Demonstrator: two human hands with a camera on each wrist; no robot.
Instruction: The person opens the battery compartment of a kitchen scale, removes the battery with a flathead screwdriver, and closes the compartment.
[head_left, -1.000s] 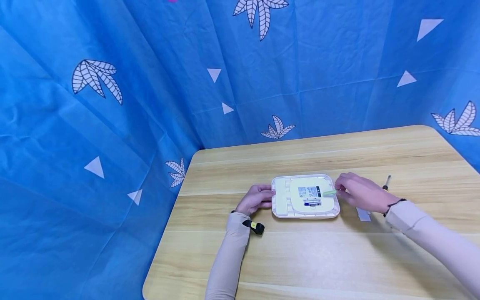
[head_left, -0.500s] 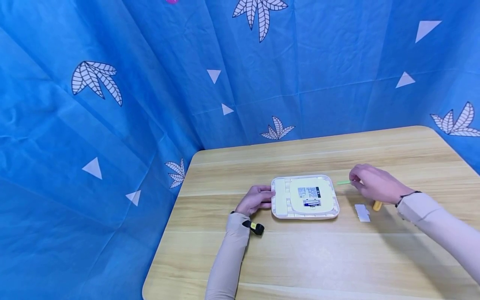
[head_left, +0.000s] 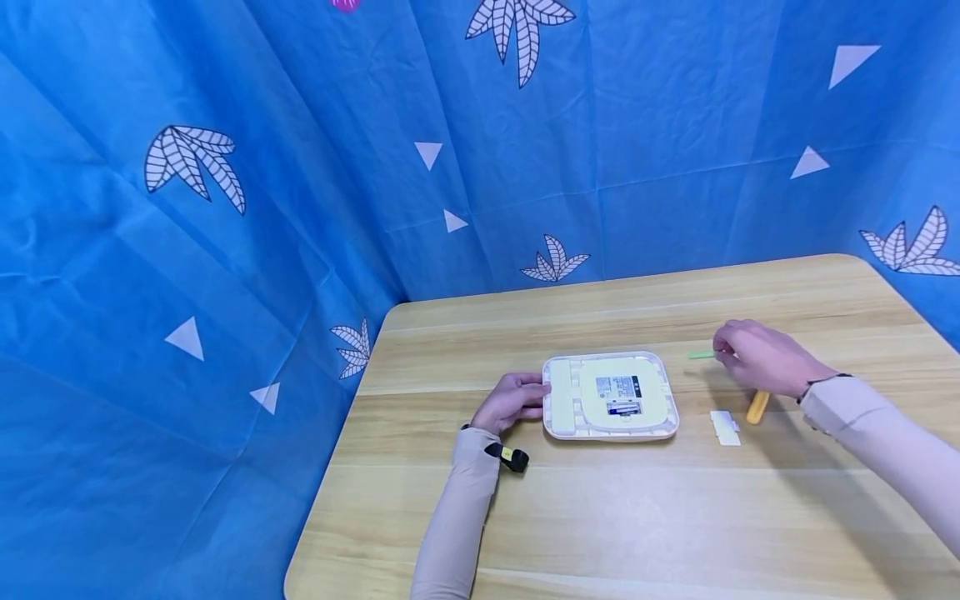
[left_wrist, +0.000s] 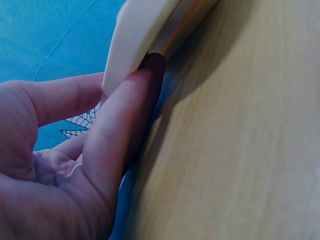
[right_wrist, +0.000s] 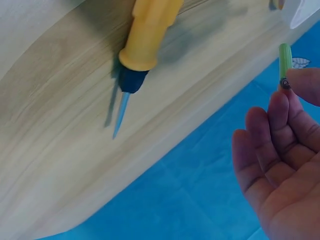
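Two hands are at work on my wooden table (head_left: 645,517). My right hand (head_left: 761,360) hovers to the right of the device, fingertips pinched on one end of a thin green battery (head_left: 702,355). The battery points left, toward the device, and is off the table surface. In the right wrist view the battery (right_wrist: 285,62) sticks up from between thumb and fingers (right_wrist: 280,125), the other fingers loosely curled beside it.

A pale, square device (head_left: 611,394) with rounded corners lies flat near the table's middle. Its underside faces up, with a printed label and a small open compartment in which something blue shows. My left hand (head_left: 513,400) rests against the device's left edge, fingers curled against it. In the left wrist view my fingers (left_wrist: 125,125) press along the rim of the device (left_wrist: 145,30), thumb on the other side of that rim.

Just below my right hand a yellow-handled screwdriver (head_left: 757,407) lies on the table; the right wrist view shows its dark collar and thin blade (right_wrist: 142,47). A small white cover (head_left: 725,427) lies flat between the screwdriver and the device, touching neither.

Blue cloth (head_left: 225,208) with white leaves and triangles hangs behind and beside the table.
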